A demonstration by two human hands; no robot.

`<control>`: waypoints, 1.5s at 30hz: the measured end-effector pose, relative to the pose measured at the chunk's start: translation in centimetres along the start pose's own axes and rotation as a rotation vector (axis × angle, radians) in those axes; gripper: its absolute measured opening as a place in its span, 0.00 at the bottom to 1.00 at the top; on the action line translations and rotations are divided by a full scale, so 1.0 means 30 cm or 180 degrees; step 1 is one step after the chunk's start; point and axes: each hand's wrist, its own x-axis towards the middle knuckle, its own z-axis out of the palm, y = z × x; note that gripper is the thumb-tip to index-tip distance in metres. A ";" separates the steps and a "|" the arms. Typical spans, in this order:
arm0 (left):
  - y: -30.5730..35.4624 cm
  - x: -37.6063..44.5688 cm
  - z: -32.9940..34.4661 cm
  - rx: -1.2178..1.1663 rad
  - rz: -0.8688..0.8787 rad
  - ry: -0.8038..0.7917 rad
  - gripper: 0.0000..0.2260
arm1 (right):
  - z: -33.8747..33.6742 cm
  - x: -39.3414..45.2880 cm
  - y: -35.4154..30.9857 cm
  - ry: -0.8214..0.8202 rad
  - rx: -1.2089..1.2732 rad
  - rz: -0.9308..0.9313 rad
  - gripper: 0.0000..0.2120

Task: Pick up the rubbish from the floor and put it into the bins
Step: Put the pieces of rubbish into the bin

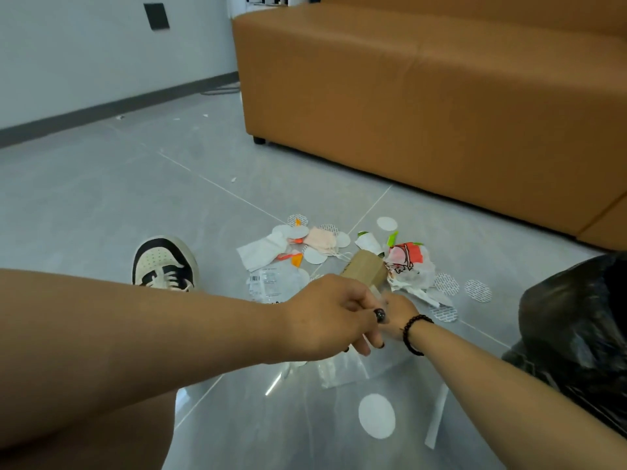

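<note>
While both hands [369, 317] pinch a clear bag [339, 371], litter [339, 252] near sofa edge [441, 195], open floor [118, 184] leftward.

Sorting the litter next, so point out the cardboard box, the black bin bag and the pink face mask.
cardboard box [364, 269]: head view, on its brown side face.
black bin bag [573, 327]: head view, on its crinkled outer wall.
pink face mask [320, 239]: head view, on the middle of its fabric.
</note>
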 end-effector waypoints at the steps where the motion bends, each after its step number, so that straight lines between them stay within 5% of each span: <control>1: 0.006 0.002 -0.004 0.0023 0.0011 0.0007 0.05 | -0.022 -0.017 -0.015 -0.0003 0.0086 -0.0143 0.14; 5: 0.012 0.017 -0.021 0.0078 0.0072 0.0275 0.07 | -0.068 -0.088 -0.064 0.0003 0.0441 -0.0440 0.11; 10: 0.017 0.020 -0.020 0.0958 0.0138 0.1098 0.32 | -0.152 -0.227 -0.137 -0.0243 -0.0047 -0.0939 0.05; 15: 0.130 -0.055 -0.012 0.1437 -0.0100 0.0788 0.46 | -0.365 -0.418 -0.195 -0.0271 -0.0572 -0.1285 0.05; 20: 0.308 -0.143 0.028 0.0927 0.0627 0.0275 0.22 | -0.537 -0.644 -0.215 -0.0017 -0.0900 -0.1705 0.09; 27: 0.401 -0.214 0.089 0.1036 0.0942 0.0241 0.05 | -0.663 -0.884 -0.128 0.0714 -0.1176 -0.2070 0.07; 38: 0.414 -0.285 0.058 -0.0185 0.1024 0.0168 0.03 | -0.721 -0.995 0.045 0.1700 -0.0074 -0.2931 0.06; 45: 0.437 -0.307 0.071 -0.0252 0.0945 -0.0417 0.24 | -0.679 -1.009 0.060 0.1976 -0.0061 -0.3449 0.09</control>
